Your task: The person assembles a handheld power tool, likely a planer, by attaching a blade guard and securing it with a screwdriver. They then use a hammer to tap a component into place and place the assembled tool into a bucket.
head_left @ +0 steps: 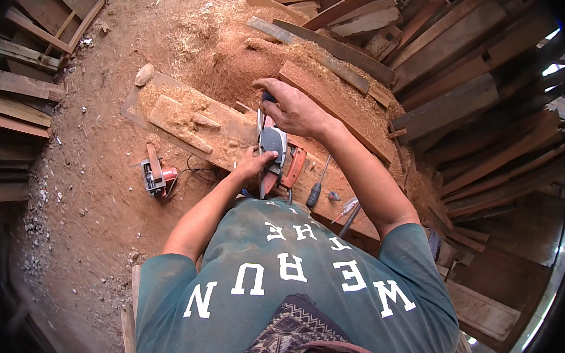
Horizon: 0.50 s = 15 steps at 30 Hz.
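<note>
A grey-and-blue handheld power tool, seemingly an electric planer (pixel 274 141), stands tilted on the wooden bench (pixel 224 115) with its metal base edge facing left. My left hand (pixel 254 165) grips its near side, thumb over the body. At its far end my right hand (pixel 292 108) is closed around a dark blue handle (pixel 268 97), mostly covered by the fingers. Whether that handle belongs to the planer or to a separate tool, I cannot tell. An orange-red part (pixel 294 167) sits against the planer's right side.
A dark-handled screwdriver (pixel 315 194) lies on the bench right of the planer. Shavings cover a board (pixel 179 123) at the bench's left end. A red circular saw (pixel 158 175) rests on the dirt floor at left. Stacked timber (pixel 448 90) crowds the right; more planks (pixel 21 83) stand far left.
</note>
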Tool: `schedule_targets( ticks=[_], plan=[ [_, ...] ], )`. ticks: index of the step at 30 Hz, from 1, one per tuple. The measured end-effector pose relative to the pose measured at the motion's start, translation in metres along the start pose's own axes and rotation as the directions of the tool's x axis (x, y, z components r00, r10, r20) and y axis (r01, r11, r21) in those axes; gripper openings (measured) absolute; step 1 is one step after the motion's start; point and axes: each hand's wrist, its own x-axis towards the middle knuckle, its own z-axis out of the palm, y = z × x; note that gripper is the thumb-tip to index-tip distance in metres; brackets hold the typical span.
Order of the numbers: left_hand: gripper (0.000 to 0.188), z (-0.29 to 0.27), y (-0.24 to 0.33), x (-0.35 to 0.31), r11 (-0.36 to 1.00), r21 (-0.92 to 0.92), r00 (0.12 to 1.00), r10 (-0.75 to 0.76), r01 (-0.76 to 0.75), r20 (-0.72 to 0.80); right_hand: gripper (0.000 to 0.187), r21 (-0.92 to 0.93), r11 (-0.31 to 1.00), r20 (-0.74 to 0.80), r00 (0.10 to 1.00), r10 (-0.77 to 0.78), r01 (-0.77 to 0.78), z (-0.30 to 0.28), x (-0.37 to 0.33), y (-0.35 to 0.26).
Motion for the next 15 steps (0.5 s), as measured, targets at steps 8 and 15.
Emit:
schedule_targets(
  ticks=[8, 15],
  plan=[
    [0.1, -0.007, 0.004, -0.005, 0.991, 0.132, 0.999, -0.038, 0.034, 0.027, 0.05, -0.057, 0.974, 0.009, 0.976, 0.218, -0.217, -0.002, 0.0, -0.015],
    [0.104, -0.011, 0.004, 0.0, 0.984, 0.176, 0.997, -0.029, 0.015, 0.076, 0.049, 0.073, 0.97, -0.015, 0.972, 0.233, -0.231, -0.02, -0.016, -0.035]
  ],
)
